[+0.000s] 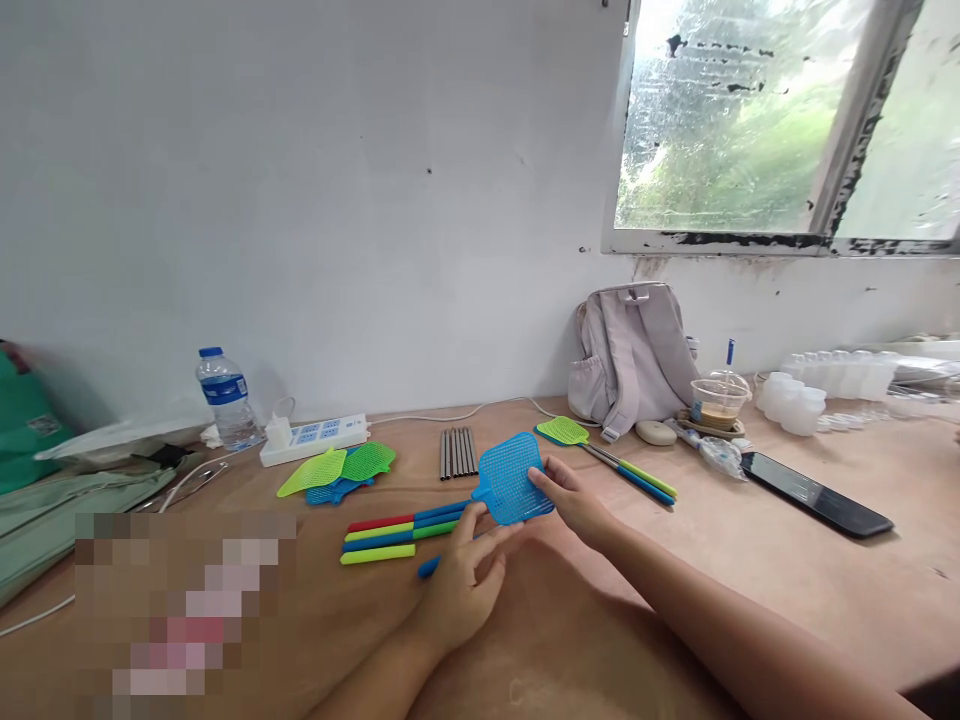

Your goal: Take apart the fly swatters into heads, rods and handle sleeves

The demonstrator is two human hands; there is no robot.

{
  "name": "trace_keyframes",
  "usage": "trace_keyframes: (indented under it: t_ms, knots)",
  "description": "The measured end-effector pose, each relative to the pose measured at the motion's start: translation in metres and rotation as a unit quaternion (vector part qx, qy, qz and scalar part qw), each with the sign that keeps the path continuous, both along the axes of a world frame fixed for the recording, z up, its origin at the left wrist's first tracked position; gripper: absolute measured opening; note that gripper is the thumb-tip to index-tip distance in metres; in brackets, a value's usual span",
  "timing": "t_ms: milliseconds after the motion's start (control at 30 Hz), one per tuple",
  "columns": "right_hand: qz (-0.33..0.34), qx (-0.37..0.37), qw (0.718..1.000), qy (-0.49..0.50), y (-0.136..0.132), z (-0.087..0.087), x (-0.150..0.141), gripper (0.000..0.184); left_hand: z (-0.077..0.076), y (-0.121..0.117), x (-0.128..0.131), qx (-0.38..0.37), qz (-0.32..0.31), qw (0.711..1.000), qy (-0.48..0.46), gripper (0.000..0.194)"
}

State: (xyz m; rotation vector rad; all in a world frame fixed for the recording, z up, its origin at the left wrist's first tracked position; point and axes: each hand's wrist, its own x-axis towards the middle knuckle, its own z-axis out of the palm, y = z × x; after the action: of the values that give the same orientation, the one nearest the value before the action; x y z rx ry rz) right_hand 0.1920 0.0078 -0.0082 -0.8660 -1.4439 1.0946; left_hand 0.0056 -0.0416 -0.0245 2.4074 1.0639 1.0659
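Observation:
A blue mesh fly swatter head point(517, 475) is raised a little over the table, tilted, with its short neck to the lower left. My right hand point(574, 495) pinches its right edge, thumb on the front. Fingers of my left hand point(469, 570) are spread at the neck and lower edge, thumb apart from it. Under and beside the left hand lie several coloured handle tubes point(379, 537); a blue tube end point(429, 568) shows just left of it, the rest hidden. Behind are several metal rods point(458, 453) in a row. Loose green and blue swatter heads point(367, 461) overlap at the left.
A green fly swatter head point(562, 431) with metal rods and coloured tubes point(637, 481) lies right. Around stand a water bottle point(225, 400), power strip point(319, 438), backpack point(630, 355), drink cup point(716, 402), phone point(814, 495) and white bottles point(802, 408). A blurred patch covers the lower left.

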Motion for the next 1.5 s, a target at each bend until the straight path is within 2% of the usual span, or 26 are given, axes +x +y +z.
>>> trace_keyframes:
  t_ms: [100,200,267,433,700,900,1200,1500]
  knots:
    - [-0.041,-0.049,0.996,-0.063,0.011,0.002,0.018,0.025,0.003,0.008,-0.015,0.067,0.008,0.997,0.038,0.030]
    - [-0.128,-0.130,0.970,-0.159,0.021,0.004,0.043,0.018,0.009,0.014,-0.033,0.101,0.028,0.993,0.052,0.025]
    - [-0.161,-0.161,0.954,-0.195,0.026,0.003,0.060,0.014,0.014,0.018,-0.042,0.096,0.046,0.992,0.064,0.024]
    - [-0.188,-0.188,0.928,-0.261,0.032,-0.004,0.083,0.008,0.016,0.020,-0.046,0.040,0.067,0.990,0.114,0.020]
    - [-0.199,-0.176,0.911,-0.316,0.038,-0.016,0.084,0.014,0.008,0.017,-0.042,-0.039,0.032,0.981,0.189,0.020]
    - [-0.199,-0.147,0.908,-0.339,0.040,-0.016,0.085,0.008,0.007,0.019,-0.041,-0.045,0.021,0.981,0.186,0.018]
    - [-0.213,-0.211,0.890,-0.344,0.033,-0.008,0.083,0.017,0.005,0.021,-0.042,-0.048,0.021,0.981,0.189,0.021]
    - [-0.206,-0.177,0.895,-0.355,0.035,-0.011,0.083,0.011,0.004,0.023,-0.041,-0.036,0.012,0.982,0.185,0.022]
